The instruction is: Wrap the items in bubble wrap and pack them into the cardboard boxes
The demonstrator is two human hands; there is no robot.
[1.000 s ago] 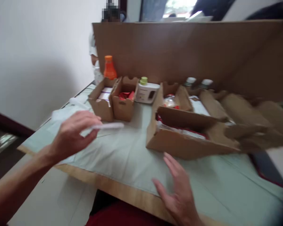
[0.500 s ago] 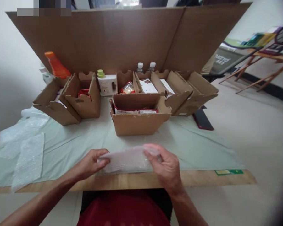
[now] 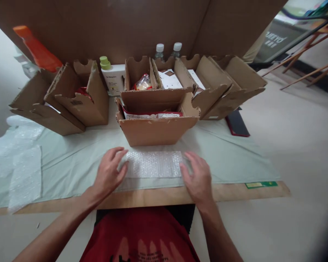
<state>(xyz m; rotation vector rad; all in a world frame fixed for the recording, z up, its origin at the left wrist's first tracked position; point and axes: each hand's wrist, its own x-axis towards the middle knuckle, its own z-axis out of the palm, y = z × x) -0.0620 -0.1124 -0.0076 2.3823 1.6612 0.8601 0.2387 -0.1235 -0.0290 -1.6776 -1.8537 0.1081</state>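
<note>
A folded sheet of bubble wrap point(image 3: 154, 165) lies flat on the pale green cloth point(image 3: 224, 160), close to the table's front edge. At its left end is my left hand point(image 3: 110, 169), open, thumb and fingers apart around the edge. My right hand point(image 3: 197, 175) is open too, at the right end, with its fingertips at or just beside the wrap; whether they touch is hard to tell. Directly behind the wrap stands a cardboard box point(image 3: 158, 131) with red-and-white packets inside.
More cardboard boxes point(image 3: 95, 96) stand in a row behind, holding packets and white cartons. A white bottle with a green cap point(image 3: 113, 78), an orange bottle point(image 3: 39, 49) and clear bottles point(image 3: 176, 51) stand among them. Loose bubble wrap point(image 3: 26, 174) lies left. A cardboard panel point(image 3: 125, 29) rises behind.
The bubble wrap, held up between both hands before, now lies flat on the cloth. Both hands have loosened their grip and opened. The view has tilted downward.
</note>
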